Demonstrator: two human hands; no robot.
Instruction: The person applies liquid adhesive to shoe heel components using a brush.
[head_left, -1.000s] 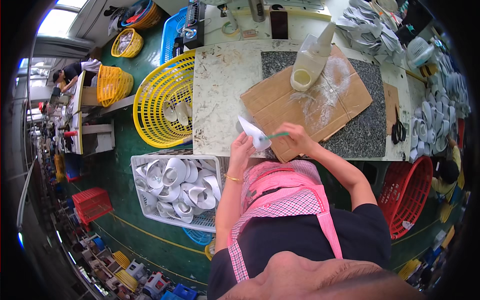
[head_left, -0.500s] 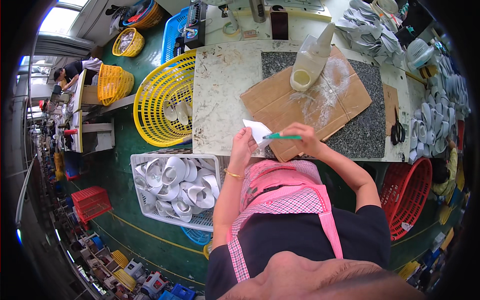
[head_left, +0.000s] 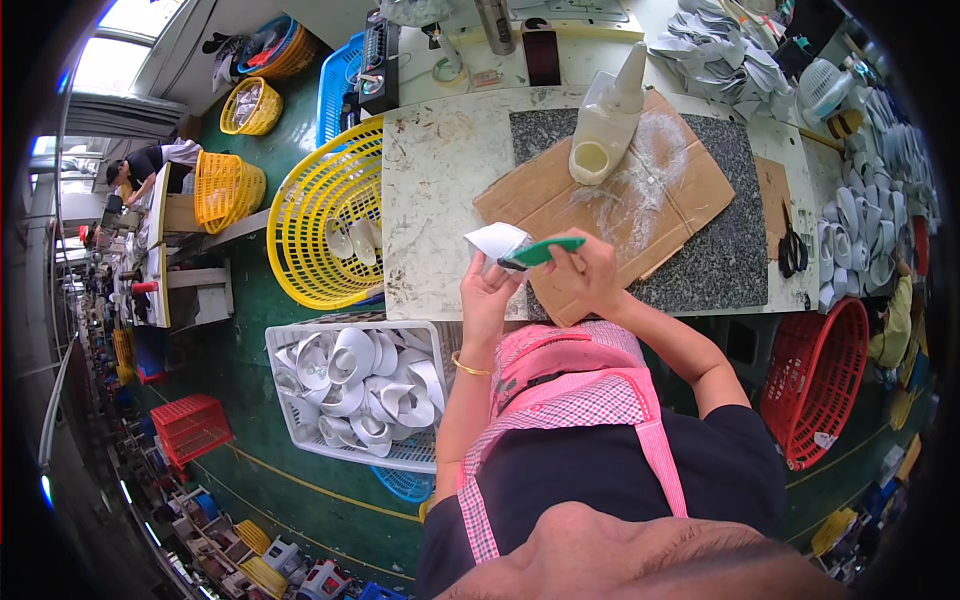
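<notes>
My left hand (head_left: 486,295) holds up a small white shoe piece (head_left: 497,239), pinched at its lower edge above the table's front edge. In my right hand (head_left: 594,278) is a green-handled brush (head_left: 545,252), its dark end against the right side of the white piece. Beyond my hands lies a brown cardboard sheet (head_left: 530,205) marked with dried white glue. A translucent bottle (head_left: 607,130) with a long pale nozzle lies tilted on the cardboard, its round open end facing me.
A white basket (head_left: 440,340) full of white shoe pieces stands left of me; a yellow basket (head_left: 300,270) holds a few more. Black scissors (head_left: 793,252) lie at the table's right. A red basket (head_left: 815,400) stands on the right. Grey-white pieces (head_left: 720,60) are heaped behind.
The white piece has tilted over and moved slightly left and up in my left hand. My right hand has turned the brush, bringing its broad green side into view and its end onto the piece.
</notes>
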